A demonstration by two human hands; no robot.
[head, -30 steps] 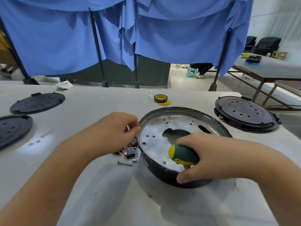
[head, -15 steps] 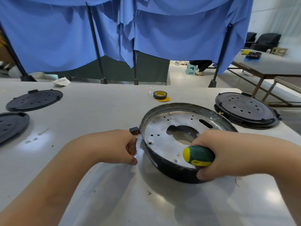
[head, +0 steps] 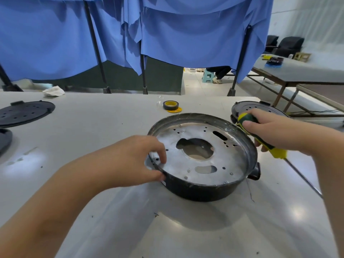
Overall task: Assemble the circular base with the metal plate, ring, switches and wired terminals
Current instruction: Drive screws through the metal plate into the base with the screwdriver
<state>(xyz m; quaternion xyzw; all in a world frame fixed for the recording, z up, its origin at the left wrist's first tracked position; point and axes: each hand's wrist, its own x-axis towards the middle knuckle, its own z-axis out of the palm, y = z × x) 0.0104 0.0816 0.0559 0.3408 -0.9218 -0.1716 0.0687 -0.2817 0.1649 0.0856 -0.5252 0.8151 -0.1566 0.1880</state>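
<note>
The left hand [head: 137, 161] grips the near-left rim of the circular base [head: 202, 190], fingers curled over the edge and thumb against the outer wall. The base, a black shallow pan, sits on the white table [head: 111, 211] a little right of the middle, well back from the near edge. Inside it lies the metal plate [head: 229, 161], flat and silvery, with a large round cut-out in the middle, an oblong slot on its near side, a narrow slot on its far side and many small holes. A small dark part [head: 255, 172] juts from the base's right wall; what it is cannot be told.

The right hand [head: 268, 131] is clamped on a screwdriver [head: 264, 144] with a green and yellow handle, just beside the base's right rim; its shaft slants toward the near-right of the table, apart from the base.

Beyond the right hand, partly hidden by it, a black perforated disc [head: 260, 107] lies near the table's far right corner. A roll of black tape [head: 170, 105] with a yellow core sits behind the base toward the far edge. At the left edge lie two more black discs, one perforated [head: 26, 112] and one cut off by the frame [head: 4, 138]. A crumpled white cloth [head: 53, 90] rests at the far edge on the left. Blue curtains [head: 167, 34] hang behind the table.
</note>
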